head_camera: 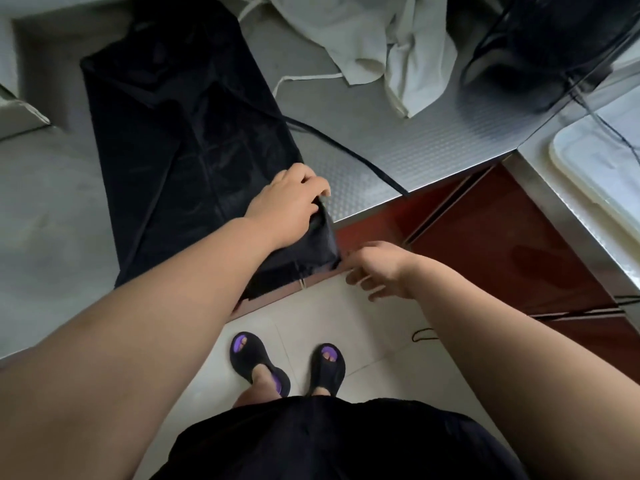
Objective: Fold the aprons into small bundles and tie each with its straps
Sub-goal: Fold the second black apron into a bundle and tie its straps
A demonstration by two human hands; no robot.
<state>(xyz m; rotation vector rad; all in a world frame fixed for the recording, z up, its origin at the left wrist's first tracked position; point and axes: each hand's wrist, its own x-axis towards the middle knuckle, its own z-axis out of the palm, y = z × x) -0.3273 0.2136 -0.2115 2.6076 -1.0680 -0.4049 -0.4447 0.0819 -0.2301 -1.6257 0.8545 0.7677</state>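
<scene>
Dark garment (329, 441): worn by the person and fills the bottom of the view. Below it, feet in black slippers (258, 358) stand on pale floor tiles (381, 341), close to the counter front.
Left arm: reaches forward and across, with the wrist low over the near end of the black apron (180, 143).
Left hand (289, 199): knuckles up, fingers curled over the apron's right-hand edge, gripping the cloth at the counter's lip.
Right hand (377, 268): below counter level, with the fingers loosely bent and spread. It holds nothing that can be seen. The fingertips sit just beside the apron's hanging corner; contact cannot be confirmed.
Apron position: laid lengthwise on the stainless counter (398, 140), apparently folded into a long, narrow panel. The near end droops over the edge in front of a red cabinet door (485, 237).
Black strap (346, 147): runs loose from the apron's right side across the counter to its edge, untied.
Assessment of hold: the left hand appears to pin and gather the near edge. The right hand looks placed to take the dangling corner, so the end can be lifted onto the counter for the next fold.
White apron (363, 39): crumpled at the far side with its strap loose, not yet folded.
Other items: a white tray (595, 168) sits on the right-hand surface. A dark object at top right cannot be identified.
</scene>
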